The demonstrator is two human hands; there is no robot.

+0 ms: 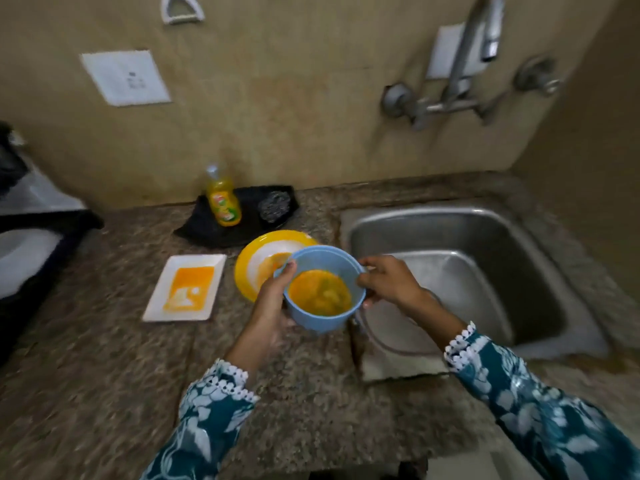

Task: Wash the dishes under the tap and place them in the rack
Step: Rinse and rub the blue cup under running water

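A light blue bowl [320, 268] with orange residue inside is lifted just above the counter, at the left rim of the steel sink [485, 237]. My left hand [273, 299] grips its left side and my right hand [388, 282] grips its right rim. Behind the bowl lies a yellow-rimmed white plate [263, 252] smeared orange. A white rectangular dish [187, 289] with orange residue rests further left on the counter. The tap [464, 60] is mounted on the wall above the sink, and no water is visible from it.
A yellow dish-soap bottle [223, 199] and a steel scrubber [275, 204] sit on a black tray [207, 226] against the wall. Dark and white objects [31, 237], blurred, fill the left edge. The granite counter [104, 375] stretches toward me.
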